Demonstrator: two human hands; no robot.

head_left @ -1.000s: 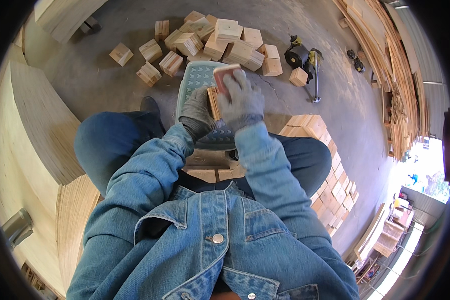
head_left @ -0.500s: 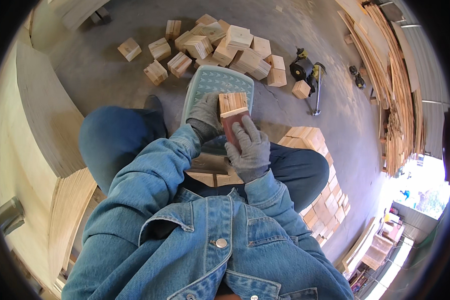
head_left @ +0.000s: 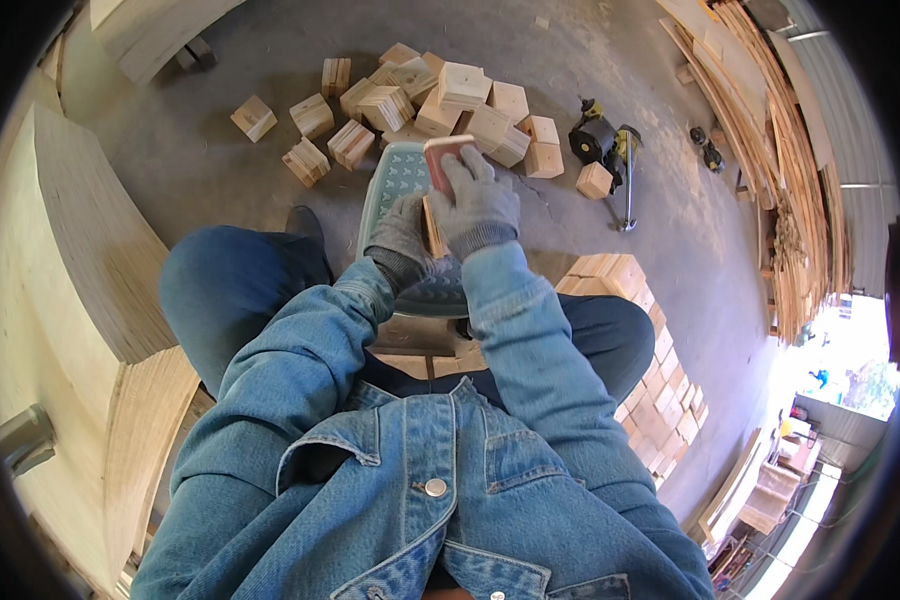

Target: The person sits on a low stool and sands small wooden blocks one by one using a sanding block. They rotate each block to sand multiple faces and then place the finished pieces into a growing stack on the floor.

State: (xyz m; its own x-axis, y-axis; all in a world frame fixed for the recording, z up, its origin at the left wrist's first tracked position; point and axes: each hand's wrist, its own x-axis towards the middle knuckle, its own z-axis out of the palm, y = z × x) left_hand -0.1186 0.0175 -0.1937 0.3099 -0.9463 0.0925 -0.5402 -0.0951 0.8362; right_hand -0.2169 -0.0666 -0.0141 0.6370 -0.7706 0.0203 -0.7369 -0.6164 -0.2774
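Two half-curled hands (head_left: 400, 232) grip: left (head_left: 400, 232), a wooden block (head_left: 433, 230); right (head_left: 484, 207), a reddish block (head_left: 439, 162).

Reddish-brown, pale-edged, flat rectangular block (head_left: 437, 162): tilted, under gloved right hand (head_left: 482, 203). Pale wooden block (head_left: 433, 230): held by gloved left hand (head_left: 400, 228), mostly hidden, narrow strip visible. Contact between blocks unclear.
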